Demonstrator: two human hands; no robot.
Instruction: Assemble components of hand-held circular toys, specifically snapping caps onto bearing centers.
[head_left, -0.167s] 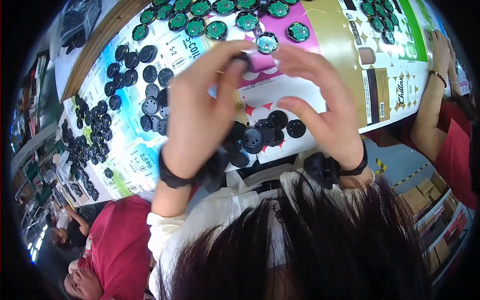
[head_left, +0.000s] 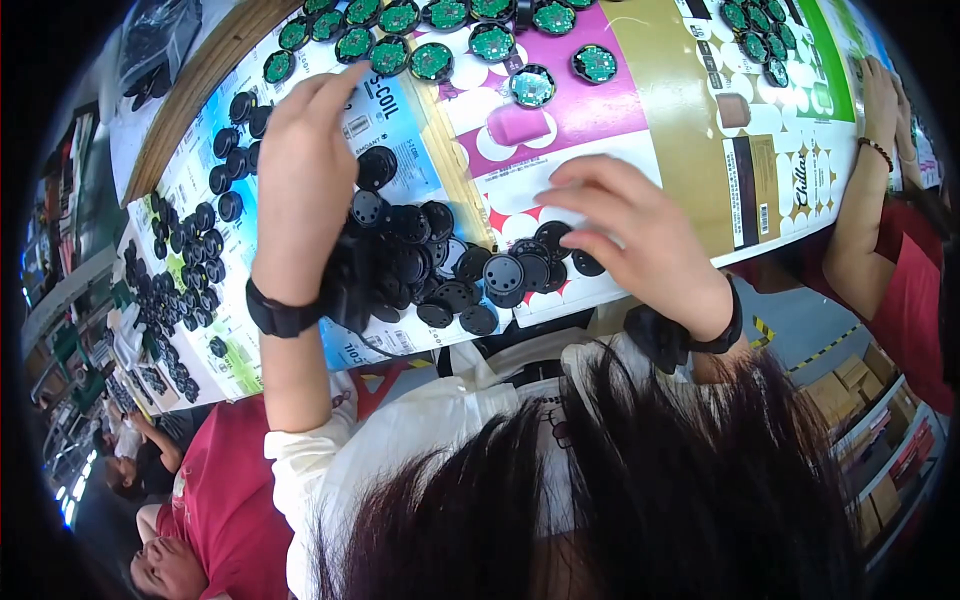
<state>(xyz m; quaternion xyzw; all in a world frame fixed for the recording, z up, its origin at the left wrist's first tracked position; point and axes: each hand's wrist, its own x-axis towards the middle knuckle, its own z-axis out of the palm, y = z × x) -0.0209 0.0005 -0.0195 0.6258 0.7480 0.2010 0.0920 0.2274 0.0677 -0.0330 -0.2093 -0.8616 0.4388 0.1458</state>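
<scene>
Cardboard-covered worktop [head_left: 680, 130] is filling most of my feed, with a coworker's red sleeve [head_left: 905, 290] showing on the far right and some boxes [head_left: 850, 395] sitting below it.

Progress-wise I'm guessing it's somewhere midway: a bunch of round pieces with green circuit boards [head_left: 491, 42] are lying in loose rows along the far side, and I'm reading those as the ones already seen to. Plain black discs [head_left: 472, 263] are lying piled by the near edge, mostly between the two hands, so I'm counting that lot as left over, not that I'm certain. Smaller black parts [head_left: 208, 270] are spreading across the left side too.

Right hand [head_left: 655, 240] is hovering by the pile's right end, fingers spreading wide with nothing between them. Left hand [head_left: 303, 190] is reaching toward the board pieces at upper left; its grip is hiding from me, so I'm not able to tell if it's holding anything.

Versus the earlier frame, the left one is sitting further left, so more discs are showing. That dark round bit in its fingers isn't showing now. The right one is sitting slightly lower.
</scene>
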